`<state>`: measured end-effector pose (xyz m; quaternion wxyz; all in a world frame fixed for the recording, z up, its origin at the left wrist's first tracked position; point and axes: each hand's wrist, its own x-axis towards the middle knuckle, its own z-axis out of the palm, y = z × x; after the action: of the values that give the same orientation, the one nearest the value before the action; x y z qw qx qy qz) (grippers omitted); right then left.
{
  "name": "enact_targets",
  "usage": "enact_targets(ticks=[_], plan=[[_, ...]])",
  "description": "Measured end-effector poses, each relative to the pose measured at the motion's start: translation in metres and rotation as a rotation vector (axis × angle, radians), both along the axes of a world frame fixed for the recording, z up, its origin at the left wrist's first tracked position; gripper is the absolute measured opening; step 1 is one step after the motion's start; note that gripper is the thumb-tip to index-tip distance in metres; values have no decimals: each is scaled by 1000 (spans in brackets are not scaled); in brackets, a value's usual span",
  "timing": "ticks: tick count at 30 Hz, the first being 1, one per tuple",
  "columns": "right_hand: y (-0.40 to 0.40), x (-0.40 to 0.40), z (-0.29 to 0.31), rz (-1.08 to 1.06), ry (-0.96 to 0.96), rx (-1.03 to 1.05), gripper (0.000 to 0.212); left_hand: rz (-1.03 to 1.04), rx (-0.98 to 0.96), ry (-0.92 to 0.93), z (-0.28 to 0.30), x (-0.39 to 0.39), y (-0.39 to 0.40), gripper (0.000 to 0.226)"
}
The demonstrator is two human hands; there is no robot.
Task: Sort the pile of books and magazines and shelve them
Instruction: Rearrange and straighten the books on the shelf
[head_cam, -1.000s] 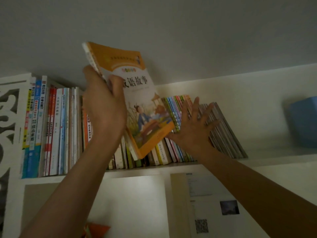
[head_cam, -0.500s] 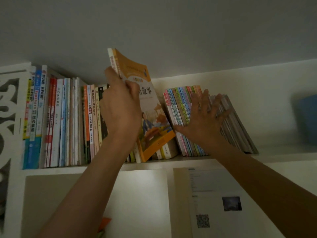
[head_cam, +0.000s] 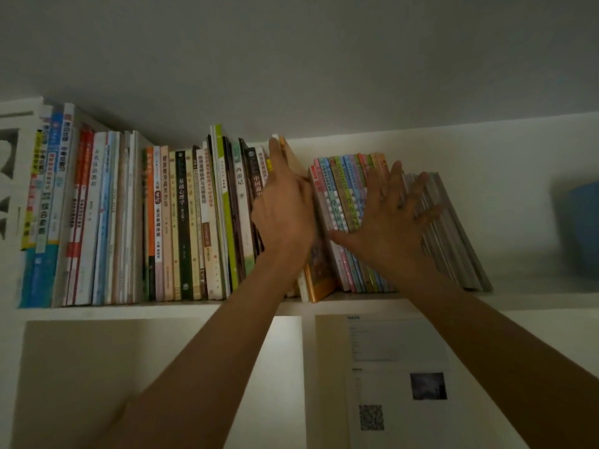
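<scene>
1. A white wall-mounted shelf [head_cam: 534, 294] runs across a dim room just under a grey ceiling, its board packed with books from the left end to past the middle.
2. An upright row of tall, thin paperbacks with white, orange, green and dark spines [head_cam: 181, 222] fills the shelf's left stretch and stands close together.
3. The orange-covered paperback storybook [head_cam: 319, 277] stands on the shelf board in the gap between that upright row and a leaning batch to its right; its lower corner and white page edge show below the wrist, and its orange top edge shows beside the index finger.
4. The person's left hand [head_cam: 285, 209] grasps the storybook, index finger extended up along its top and the other fingers wrapped over its spine side.
5. The person's right hand [head_cam: 389, 218] lies flat and released, fingers spread, pressing on a slanted batch of slim pastel-spined booklets [head_cam: 343, 202] and a leaning stack of grey-edged magazines [head_cam: 453, 234] just beside them.
6. Both leaning groups tilt with their tops to the left, towards the storybook.
7. A blurred blue container [head_cam: 580, 222] sits on the shelf at the far right, well apart from the books.
8. A white printed sheet bearing a QR code and a dark photo [head_cam: 398, 377] is fixed to the panel under the shelf.
</scene>
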<state>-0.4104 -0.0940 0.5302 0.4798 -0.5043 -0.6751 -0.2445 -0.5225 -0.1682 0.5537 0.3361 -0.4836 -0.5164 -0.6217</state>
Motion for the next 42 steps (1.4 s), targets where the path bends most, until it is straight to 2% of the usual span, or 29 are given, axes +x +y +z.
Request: enact_targets(ticks=[4, 6, 9, 11, 13, 19, 22, 24, 27, 29, 31, 34, 39, 42], plan=[[3, -1, -2, 7, 8, 32, 116, 50, 15, 70, -9, -2, 21, 63], [5, 1, -4, -1, -4, 49, 116, 28, -36, 210, -21, -18, 21, 73], [9, 7, -9, -17, -77, 128, 112, 35, -160, 539, -38, -50, 13, 97], [14, 16, -12, -59, -117, 216, 108, 57, -277, 634, -37, -63, 11, 109], [17, 25, -10, -86, -97, 212, 108, 127, -331, 668, -32, -64, 15, 114], [23, 27, -3, -43, -94, 159, 112, 298, -351, 633, -33, -58, 39, 113], [23, 23, -4, -41, -87, 114, 113, 369, -413, 581, -29, -46, 43, 119], [18, 21, -2, -35, -90, 90, 113, 396, -465, 543, -26, -37, 41, 119], [8, 28, -2, -11, -134, 86, 115, 408, -431, 534, -33, -34, 35, 115], [6, 40, -6, -14, -109, 93, 116, 402, -407, 528, -45, -37, 32, 112], [5, 52, -11, 15, 38, 23, 118, 344, -388, 481, -56, -39, 31, 112], [6, 59, -15, 218, 222, -152, 126, 332, -377, 457, -59, -39, 35, 110], [2, 48, -14, 230, 221, -144, 130, 320, -399, 470, -56, -41, 38, 108], [1, 48, -15, 140, 164, -119, 125, 217, -397, 506, -57, -47, 29, 98]])
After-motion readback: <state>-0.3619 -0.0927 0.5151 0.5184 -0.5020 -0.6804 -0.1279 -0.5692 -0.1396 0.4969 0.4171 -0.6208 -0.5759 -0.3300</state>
